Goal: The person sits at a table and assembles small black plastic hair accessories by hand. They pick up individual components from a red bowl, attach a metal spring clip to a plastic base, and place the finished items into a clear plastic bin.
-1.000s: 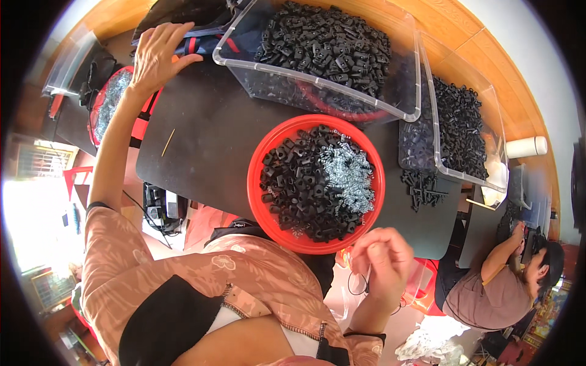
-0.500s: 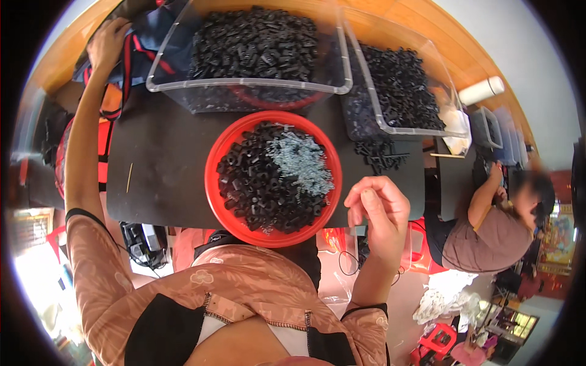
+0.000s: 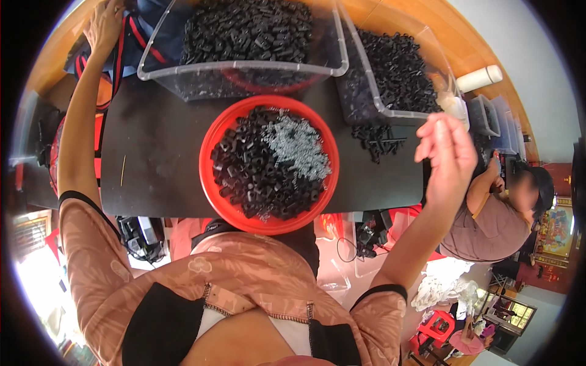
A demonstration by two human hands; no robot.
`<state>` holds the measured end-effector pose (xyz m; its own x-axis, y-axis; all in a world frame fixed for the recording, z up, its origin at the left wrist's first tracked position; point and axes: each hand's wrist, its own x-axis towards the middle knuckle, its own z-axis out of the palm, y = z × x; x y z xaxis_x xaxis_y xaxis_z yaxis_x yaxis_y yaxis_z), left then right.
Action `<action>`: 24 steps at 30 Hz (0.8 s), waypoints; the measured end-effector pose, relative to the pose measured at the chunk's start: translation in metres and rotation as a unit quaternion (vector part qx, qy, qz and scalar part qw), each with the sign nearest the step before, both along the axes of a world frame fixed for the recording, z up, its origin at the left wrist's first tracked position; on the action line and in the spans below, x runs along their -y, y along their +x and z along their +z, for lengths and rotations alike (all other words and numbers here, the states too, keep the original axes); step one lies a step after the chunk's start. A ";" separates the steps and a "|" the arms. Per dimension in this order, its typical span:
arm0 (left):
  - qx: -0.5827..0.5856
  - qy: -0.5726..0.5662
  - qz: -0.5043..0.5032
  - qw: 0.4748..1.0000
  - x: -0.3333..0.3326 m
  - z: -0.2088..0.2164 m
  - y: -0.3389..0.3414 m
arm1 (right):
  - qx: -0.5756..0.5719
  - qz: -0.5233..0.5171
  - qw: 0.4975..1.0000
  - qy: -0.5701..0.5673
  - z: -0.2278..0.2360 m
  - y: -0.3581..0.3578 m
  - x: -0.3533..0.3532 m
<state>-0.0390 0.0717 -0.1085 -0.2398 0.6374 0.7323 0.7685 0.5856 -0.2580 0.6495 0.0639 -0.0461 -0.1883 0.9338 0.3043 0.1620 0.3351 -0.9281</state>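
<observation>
At the far left, my left hand (image 3: 105,27) lies on a dark blue bag (image 3: 141,36) with red-edged straps, its fingers apart. My right hand (image 3: 450,146) is raised over the right end of the table, near a whitish item (image 3: 453,105) beside a clear bin. Its thumb and fingers are drawn together; whatever may be between them is too small to see. In front of me a round red basin (image 3: 210,198) holds many small black plastic parts (image 3: 244,165) and a heap of small silvery springs (image 3: 296,149). Neither hand touches the basin.
Two clear bins (image 3: 244,66) (image 3: 390,113) of black parts stand along the back. Loose black pieces (image 3: 379,141) lie before the right one. A thin stick (image 3: 122,169) lies at left, a white bottle (image 3: 479,79) at right. Another person (image 3: 491,226) sits at right.
My right hand has moved right and away from me, from beside the basin to the table's right end. My left hand stays at the bag. The whole view has shifted slightly.
</observation>
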 end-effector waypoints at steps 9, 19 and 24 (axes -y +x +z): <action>0.133 0.206 -0.268 0.932 0.091 0.023 0.159 | 0.300 0.273 0.914 -0.017 -0.050 -0.058 0.023; 0.447 -0.076 -0.497 0.740 0.103 -0.033 0.403 | 0.274 0.266 0.918 0.107 -0.107 -0.093 0.011; 0.475 -0.163 -0.487 0.714 0.084 -0.053 0.400 | 0.151 0.274 0.949 -0.035 -0.107 -0.094 -0.012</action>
<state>0.3615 -0.0120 -0.1616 0.1444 0.9401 0.3087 0.6888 -0.3195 0.6508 0.5560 0.0760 -0.1528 -0.7207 0.6861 0.0991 0.2437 0.3846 -0.8903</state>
